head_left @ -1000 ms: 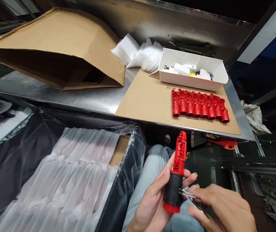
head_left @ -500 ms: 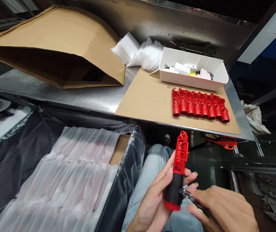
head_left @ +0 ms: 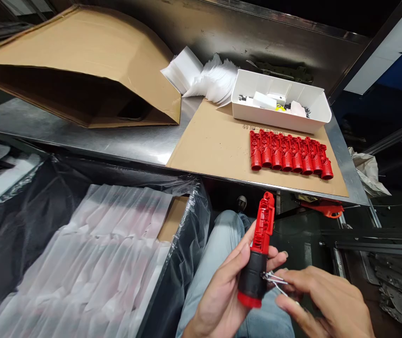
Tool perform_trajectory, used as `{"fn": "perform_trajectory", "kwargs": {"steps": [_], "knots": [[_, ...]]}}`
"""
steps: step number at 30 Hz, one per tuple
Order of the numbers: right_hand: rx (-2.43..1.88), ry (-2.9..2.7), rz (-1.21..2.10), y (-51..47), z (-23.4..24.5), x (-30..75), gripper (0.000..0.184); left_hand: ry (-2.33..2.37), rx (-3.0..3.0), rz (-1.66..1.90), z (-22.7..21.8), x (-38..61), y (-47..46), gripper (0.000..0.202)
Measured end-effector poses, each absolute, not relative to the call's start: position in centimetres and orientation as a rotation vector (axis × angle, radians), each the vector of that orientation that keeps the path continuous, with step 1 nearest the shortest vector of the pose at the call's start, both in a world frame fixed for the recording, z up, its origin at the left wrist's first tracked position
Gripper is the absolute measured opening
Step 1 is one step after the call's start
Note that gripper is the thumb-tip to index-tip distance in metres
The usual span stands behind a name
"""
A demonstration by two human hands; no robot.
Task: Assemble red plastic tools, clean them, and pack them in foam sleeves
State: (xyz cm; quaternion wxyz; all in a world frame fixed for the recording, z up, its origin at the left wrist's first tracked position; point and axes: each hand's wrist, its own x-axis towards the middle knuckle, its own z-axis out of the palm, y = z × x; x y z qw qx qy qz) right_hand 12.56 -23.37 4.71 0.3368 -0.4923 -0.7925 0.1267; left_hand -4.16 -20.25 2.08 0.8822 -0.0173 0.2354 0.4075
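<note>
My left hand [head_left: 224,286] is wrapped around a red and black plastic housing [head_left: 253,270], held upright and slightly tilted over my lap. Its upper half is red with open ribbed pockets; the lower half is a black sleeve ending in a red rim. Between the thumb and fingers of my right hand [head_left: 324,298] is a small shiny nail clipper [head_left: 274,278], its jaws against the right side of the black sleeve. On a cardboard sheet [head_left: 211,145] above lies a row of several red plastic housings [head_left: 290,152].
A white bin [head_left: 282,117] with small parts stands behind the row, beside stacked white foam sheets [head_left: 211,82]. An open cardboard box [head_left: 109,51] lies on the metal bench [head_left: 127,145]. At lower left, a plastic-lined crate [head_left: 201,211] holds several wrapped pieces [head_left: 95,263].
The nail clipper's arms now show spread apart at the sleeve, and my right thumb has shifted slightly down. My left hand keeps the housing in nearly the same place.
</note>
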Motion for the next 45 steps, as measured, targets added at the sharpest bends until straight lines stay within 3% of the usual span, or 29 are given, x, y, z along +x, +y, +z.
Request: {"fn": "perform_trajectory", "kwargs": {"steps": [18,23,45], "knots": [[-1.142,-2.267,0.195,-22.5,5.5,12.0,0.010,0.581,0.018,0.896,2.4,-4.4,-20.2,0.049],[-1.240,-2.178,0.252,-22.1,6.3,12.9,0.018,0.518,-0.043,0.871,2.2,-4.4,-19.9,0.048],[-1.180,-2.271,0.217,-21.8,5.4,11.6,0.012,0.560,-0.020,0.880,2.0,-4.8,-19.7,0.050]]}}
